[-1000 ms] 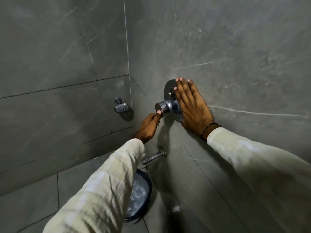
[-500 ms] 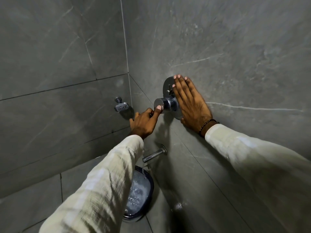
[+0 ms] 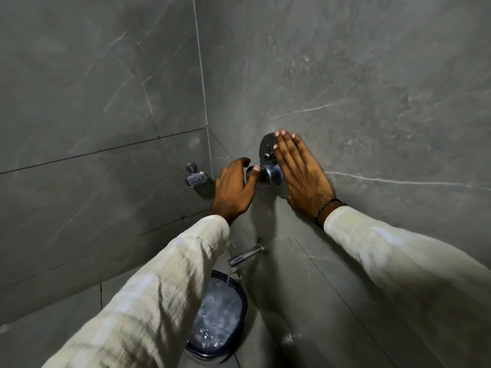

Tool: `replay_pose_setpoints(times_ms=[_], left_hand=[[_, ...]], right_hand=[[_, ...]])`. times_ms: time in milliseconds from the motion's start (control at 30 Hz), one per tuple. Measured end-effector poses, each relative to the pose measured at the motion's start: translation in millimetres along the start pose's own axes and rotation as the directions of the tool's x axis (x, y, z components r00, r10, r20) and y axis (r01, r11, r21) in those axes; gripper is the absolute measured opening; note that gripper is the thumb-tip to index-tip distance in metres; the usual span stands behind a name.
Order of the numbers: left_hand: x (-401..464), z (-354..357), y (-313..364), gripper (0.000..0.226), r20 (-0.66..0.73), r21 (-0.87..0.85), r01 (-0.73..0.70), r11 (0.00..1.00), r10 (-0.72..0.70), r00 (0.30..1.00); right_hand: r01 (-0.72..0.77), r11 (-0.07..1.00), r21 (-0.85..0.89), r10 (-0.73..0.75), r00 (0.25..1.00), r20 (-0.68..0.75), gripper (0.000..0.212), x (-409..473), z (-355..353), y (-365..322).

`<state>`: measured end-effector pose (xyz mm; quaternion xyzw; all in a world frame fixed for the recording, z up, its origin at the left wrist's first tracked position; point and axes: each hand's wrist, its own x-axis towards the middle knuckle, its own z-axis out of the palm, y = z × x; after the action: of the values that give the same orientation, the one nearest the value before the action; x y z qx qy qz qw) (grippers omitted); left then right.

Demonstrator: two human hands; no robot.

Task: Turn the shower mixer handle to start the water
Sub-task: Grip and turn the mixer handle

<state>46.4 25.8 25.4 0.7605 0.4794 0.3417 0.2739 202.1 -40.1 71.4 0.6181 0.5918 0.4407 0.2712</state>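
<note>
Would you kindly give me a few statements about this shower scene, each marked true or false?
1. The left hand is at the mixer handle. True.
2. The right hand grips the spout. False: it lies flat against the wall by the mixer plate.
3. Water runs from the spout into the bucket. True.
4. The soap dish is mounted right of the mixer. False: it is on the wall to the left.

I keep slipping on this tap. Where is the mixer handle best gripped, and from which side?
Grip the round chrome mixer handle around its outer end, coming from the open left side as the left hand does. It juts out from the wall, and the right hand lies flat against its right side.
</note>
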Motion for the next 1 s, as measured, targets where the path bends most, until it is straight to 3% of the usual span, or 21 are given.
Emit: replay_pose_setpoints(times_ms=[167, 500, 867, 1000], left_hand=[[19, 8, 24, 0.039, -0.003, 0.027, -0.11, 0.994, 0.11, 0.994], [30, 16, 42, 0.015, -0.154, -0.207, -0.017, 0.978, -0.015, 0.988], [42, 5, 52, 0.016, -0.073, -0.191, 0.074, 0.979, -0.089, 0.993], [42, 3, 54, 0.015, -0.057, -0.145, 0.053, 0.988, -0.062, 0.996]], right_hand=[[0.002, 1.0, -0.004, -0.002, 1.0, -0.011, 0.101, 0, 3, -3], [0.001, 1.0, -0.017, -0.001, 1.0, -0.022, 0.107, 2, 8, -6], [0.077, 0.997, -0.02, -0.077, 0.997, 0.007, 0.097, 2, 6, 4], [0.155, 0.988, -0.025, -0.154, 0.987, 0.043, 0.108, 4, 6, 20]])
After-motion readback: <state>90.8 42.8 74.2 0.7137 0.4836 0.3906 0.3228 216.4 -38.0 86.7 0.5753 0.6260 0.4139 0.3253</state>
